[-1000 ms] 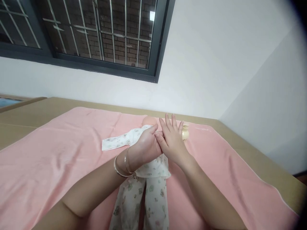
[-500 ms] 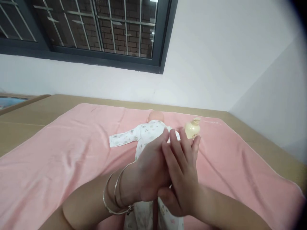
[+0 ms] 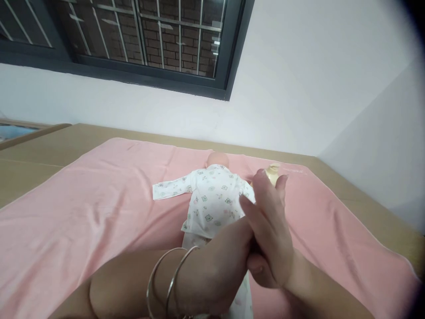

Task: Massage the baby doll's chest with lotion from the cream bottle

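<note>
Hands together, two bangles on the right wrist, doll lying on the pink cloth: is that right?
One thing is wrong: the two bangles are on the wrist of the left hand, not the right hand, as the head view shows. The rest stands: hands together, doll lying on the pink cloth.

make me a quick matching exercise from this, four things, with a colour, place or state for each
1. left hand
2. doll
3. bottle
4. blanket

A. pink, spread out under the doll
B. pale yellow, partly hidden
C. dressed in a white patterned top
D. touching the right hand

Pairs: 1-D, 2-C, 3-B, 4-A
</note>
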Motion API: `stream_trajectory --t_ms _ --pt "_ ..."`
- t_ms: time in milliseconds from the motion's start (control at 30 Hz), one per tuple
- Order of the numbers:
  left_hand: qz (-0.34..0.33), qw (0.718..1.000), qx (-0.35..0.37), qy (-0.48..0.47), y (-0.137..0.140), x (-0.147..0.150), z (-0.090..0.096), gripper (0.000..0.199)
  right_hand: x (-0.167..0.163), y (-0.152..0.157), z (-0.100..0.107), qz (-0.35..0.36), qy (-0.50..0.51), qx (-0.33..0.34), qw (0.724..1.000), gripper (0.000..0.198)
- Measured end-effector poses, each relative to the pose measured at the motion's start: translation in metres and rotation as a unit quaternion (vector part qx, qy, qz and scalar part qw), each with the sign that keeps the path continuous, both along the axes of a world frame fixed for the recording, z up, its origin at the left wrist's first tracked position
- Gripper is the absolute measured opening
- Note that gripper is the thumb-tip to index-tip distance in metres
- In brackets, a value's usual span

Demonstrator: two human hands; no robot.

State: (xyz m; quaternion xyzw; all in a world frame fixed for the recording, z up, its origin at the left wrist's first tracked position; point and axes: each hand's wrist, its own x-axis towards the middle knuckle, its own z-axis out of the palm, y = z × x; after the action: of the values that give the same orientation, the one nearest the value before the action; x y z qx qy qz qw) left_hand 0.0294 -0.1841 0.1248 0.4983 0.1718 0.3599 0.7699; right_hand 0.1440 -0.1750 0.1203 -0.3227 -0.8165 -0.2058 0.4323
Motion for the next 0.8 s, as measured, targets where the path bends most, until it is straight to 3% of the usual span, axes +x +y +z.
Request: stream_trajectory --t_ms 67,200,533,633,800 --pt "-0.056 0.997 -0.055 -0.007 0.01 -0.019 0.024 0.038 0.002 0.006 -0.002 -0.021 0.014 -0.008 1.0 0.062" --pt "-0.137 0.984 -0.109 -0.041 0.027 -0.044 0.052 0.057 -0.005 0.013 -0.012 -0.032 0.052 -0.057 0.997 0.064" --pt "-0.192 0.97 -0.14 -0.049 0.035 -0.039 0.045 0.059 -0.008 0.001 -0.007 -0.065 0.058 -0.038 0.996 0.064" --pt "-0.17 0.974 -0.142 -0.056 0.03 -0.035 0.046 0.055 -0.008 -0.003 -0.006 -0.075 0.048 -0.044 0.995 0.065" --pt "-0.114 0.976 -0.184 -0.017 0.033 -0.022 0.039 0.051 -0.013 -0.007 -0.009 -0.101 0.024 -0.123 0.987 0.072"
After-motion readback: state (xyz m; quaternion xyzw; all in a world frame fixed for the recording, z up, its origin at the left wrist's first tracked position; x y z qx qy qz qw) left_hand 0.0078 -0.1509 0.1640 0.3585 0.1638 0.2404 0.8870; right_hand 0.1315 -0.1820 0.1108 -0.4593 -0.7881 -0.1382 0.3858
